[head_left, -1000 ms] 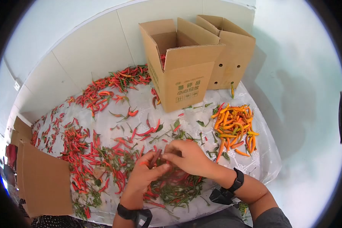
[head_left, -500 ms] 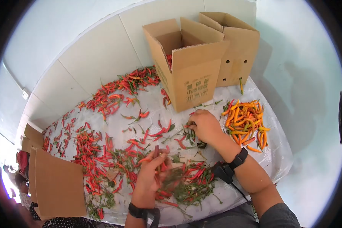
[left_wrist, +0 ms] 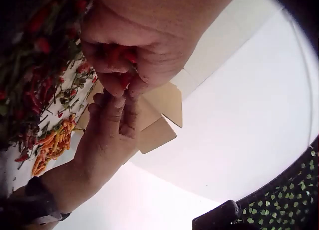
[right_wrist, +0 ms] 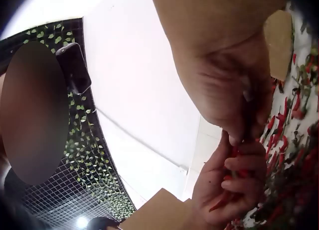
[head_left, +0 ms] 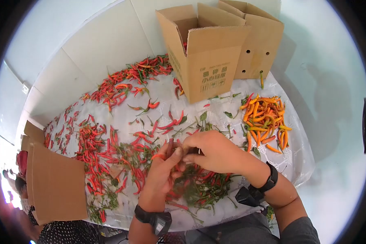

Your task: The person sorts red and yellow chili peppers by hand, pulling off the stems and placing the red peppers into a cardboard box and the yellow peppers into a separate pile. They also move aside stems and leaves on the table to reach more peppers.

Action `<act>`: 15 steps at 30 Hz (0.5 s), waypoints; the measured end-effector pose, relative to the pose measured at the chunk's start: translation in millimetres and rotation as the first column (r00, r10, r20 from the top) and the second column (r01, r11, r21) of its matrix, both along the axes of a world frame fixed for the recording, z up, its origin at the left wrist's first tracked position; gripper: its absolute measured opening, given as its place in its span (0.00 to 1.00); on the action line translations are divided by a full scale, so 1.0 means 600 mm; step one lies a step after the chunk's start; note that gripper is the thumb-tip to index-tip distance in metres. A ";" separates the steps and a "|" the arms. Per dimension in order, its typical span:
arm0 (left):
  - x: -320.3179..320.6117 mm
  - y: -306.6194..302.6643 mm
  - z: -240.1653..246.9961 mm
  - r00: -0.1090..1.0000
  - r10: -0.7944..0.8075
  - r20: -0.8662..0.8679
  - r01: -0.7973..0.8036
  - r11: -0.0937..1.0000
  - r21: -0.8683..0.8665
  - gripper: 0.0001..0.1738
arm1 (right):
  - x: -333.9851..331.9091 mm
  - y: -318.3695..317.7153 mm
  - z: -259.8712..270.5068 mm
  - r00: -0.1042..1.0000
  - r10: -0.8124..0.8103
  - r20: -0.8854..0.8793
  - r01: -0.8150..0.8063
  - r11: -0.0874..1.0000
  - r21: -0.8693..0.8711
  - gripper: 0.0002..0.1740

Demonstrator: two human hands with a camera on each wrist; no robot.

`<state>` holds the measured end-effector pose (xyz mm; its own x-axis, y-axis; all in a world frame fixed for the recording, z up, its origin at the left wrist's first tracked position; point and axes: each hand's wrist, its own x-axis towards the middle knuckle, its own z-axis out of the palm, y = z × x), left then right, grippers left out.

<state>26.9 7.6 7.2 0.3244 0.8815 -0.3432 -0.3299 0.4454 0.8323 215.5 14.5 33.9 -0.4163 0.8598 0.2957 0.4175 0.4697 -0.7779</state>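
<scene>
My left hand (head_left: 163, 167) curls round a few red chillies (head_left: 169, 147) above the table; in the right wrist view those chillies (right_wrist: 230, 182) show red between its fingers. My right hand (head_left: 207, 150) meets it from the right and pinches the top of a chilli held there. In the left wrist view both hands (left_wrist: 117, 98) touch at the fingertips. Under them lies a heap of green stems and red chillies (head_left: 199, 189).
Red chillies (head_left: 95, 142) cover the left of the white cloth (head_left: 297, 162). Orange chillies (head_left: 264, 118) are piled at the right. Two open cardboard boxes (head_left: 203, 49) stand at the back, and cardboard flaps (head_left: 55, 183) rise at the left edge.
My right hand has come back from the far middle of the table, near the orange pile, to my left hand, and now pinches a chilli there. The view has tilted down a little.
</scene>
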 end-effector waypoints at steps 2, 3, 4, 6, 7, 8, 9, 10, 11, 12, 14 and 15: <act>-0.003 0.002 -0.002 1.000 0.011 -0.014 -0.011 1.000 -0.018 0.13 | 0.002 -0.003 -0.007 0.999 -0.013 0.038 0.013 1.000 0.010 0.10; -0.006 0.003 0.000 1.000 0.025 -0.006 -0.025 0.999 -0.036 0.12 | 0.015 -0.004 -0.011 0.996 -0.055 0.073 0.054 0.998 0.022 0.10; -0.009 0.004 0.003 0.999 0.043 0.003 -0.043 0.998 -0.056 0.12 | 0.028 -0.005 -0.014 0.989 -0.095 0.111 0.092 0.995 0.034 0.10; -0.022 0.005 0.018 0.992 0.115 0.050 -0.113 0.992 -0.050 0.11 | 0.053 -0.013 -0.007 0.962 -0.106 0.250 0.125 0.990 -0.061 0.11; -0.030 0.005 0.031 0.984 0.159 0.075 -0.156 0.987 -0.046 0.10 | 0.062 -0.015 -0.003 0.942 -0.098 0.322 0.138 0.985 -0.103 0.12; -0.037 0.002 0.049 0.974 0.211 0.083 -0.210 0.978 -0.023 0.08 | 0.067 -0.019 -0.009 0.925 -0.041 0.377 0.076 0.994 -0.079 0.12; -0.049 -0.011 0.070 0.964 0.254 0.074 -0.256 0.966 0.017 0.09 | 0.065 -0.022 -0.016 0.924 -0.001 0.382 0.043 0.994 -0.102 0.12; -0.061 -0.023 0.092 0.954 0.294 0.065 -0.298 0.953 0.060 0.09 | 0.063 -0.025 -0.026 0.923 0.035 0.384 0.014 0.992 -0.124 0.12; -0.077 -0.032 0.108 0.941 0.333 0.054 -0.337 0.936 0.100 0.10 | 0.063 -0.025 -0.036 0.920 0.070 0.385 -0.013 0.989 -0.148 0.12; -0.105 -0.050 0.112 0.939 0.344 0.009 -0.339 0.922 0.188 0.14 | 0.069 -0.021 -0.049 0.926 0.068 0.372 -0.050 0.997 -0.058 0.11; -0.167 -0.107 0.111 0.878 0.473 -0.073 -0.434 0.852 0.292 0.12 | 0.074 -0.023 -0.044 0.933 -0.026 0.358 0.043 0.998 -0.040 0.11; -0.196 -0.142 0.104 0.815 0.569 -0.109 -0.517 0.799 0.308 0.10 | 0.076 -0.024 -0.038 0.934 -0.075 0.349 0.091 0.995 -0.030 0.10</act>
<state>-90.5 -77.3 69.5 -0.2813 0.9556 -0.0879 -0.2805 0.0057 0.9598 260.8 0.0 10.9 -0.4123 0.9048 0.1063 0.7014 0.3897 -0.5968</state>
